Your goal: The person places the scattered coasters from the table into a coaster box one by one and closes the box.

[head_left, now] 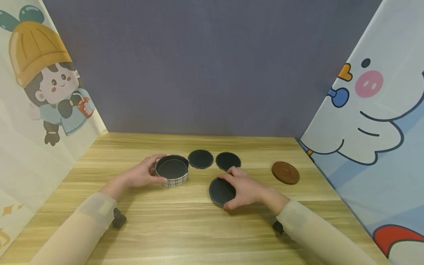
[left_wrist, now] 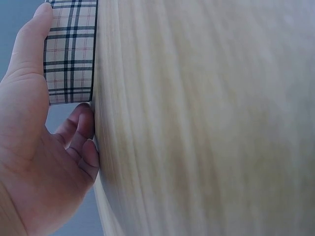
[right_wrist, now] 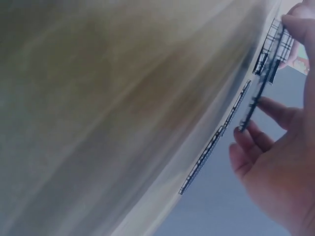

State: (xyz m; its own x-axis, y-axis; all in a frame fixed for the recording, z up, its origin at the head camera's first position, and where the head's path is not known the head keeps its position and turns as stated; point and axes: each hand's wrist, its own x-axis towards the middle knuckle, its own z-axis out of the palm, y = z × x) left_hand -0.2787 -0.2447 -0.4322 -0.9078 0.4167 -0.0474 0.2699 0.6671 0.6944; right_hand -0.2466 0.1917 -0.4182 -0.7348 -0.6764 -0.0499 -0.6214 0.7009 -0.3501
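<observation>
Right hand grips coaster, left hand grips box

My right hand (head_left: 246, 188) has a coaster (head_left: 221, 190), black-faced, plaid-edged: thumb on the rim near its 5 o'clock, fingers near 12, palm toward 3. Grip only part closed, spread as wide as the coaster. Coaster is mid-table in the head view; right wrist view shows it edge-on, raised off the table (head_left: 159, 228).

My left hand (head_left: 145, 173) has the box (head_left: 177, 181), round, plaid outside, black inside, at 10 o'clock from the held coaster. Wide grip across the wall: thumb at the box's 7 o'clock, fingers round its 10 to 11. Box upright, mouth up, base at the table top. Dark circle inside; can't tell if it's a loose piece or the floor.

Other stuff, clock from the held coaster: left spare (head_left: 200, 159) at 11, flat on the table, just beside the box; right spare (head_left: 228, 161) at 12, also flat, near the first. Both black, round. Brown disc (head_left: 285, 173) between 2 and 3, flat, well apart, ringed face.

Table is wood-grain, grey wall (head_left: 198, 66) at 12. Cartoon panels: child (head_left: 56, 82) toward 10, white figure (head_left: 361, 125) toward 2. Pale sleeves (head_left: 319, 228) on both arms.
</observation>
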